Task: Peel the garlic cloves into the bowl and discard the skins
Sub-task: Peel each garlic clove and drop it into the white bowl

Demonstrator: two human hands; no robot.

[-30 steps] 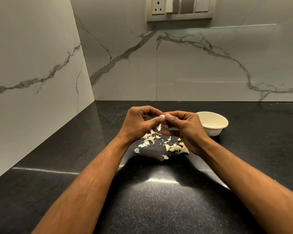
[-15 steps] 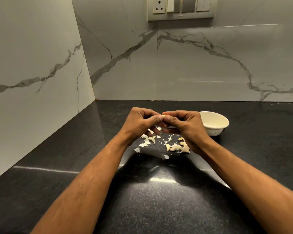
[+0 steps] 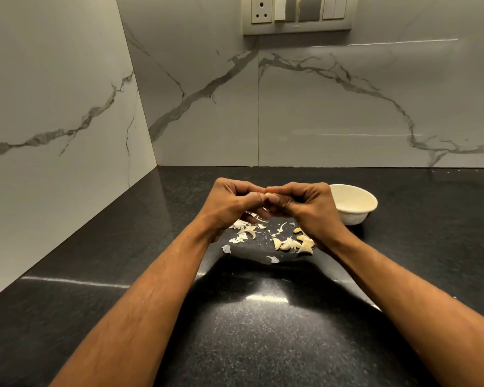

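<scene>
Bench [image 3: 263,344]: black speckled stone, polished; a bright light reflection is seen near its middle and a thin streak of glare towards the left edge. Two walls meet at a corner behind the bench, both clad in pale marble-look tiles [image 3: 333,107] crossed by grey veins. A vertical tile joint is seen in the rear wall. A switch plate [image 3: 298,13] is mounted high on the rear wall, with a three-pin socket [image 3: 261,10] at its left end and rocker switches to its right.
</scene>
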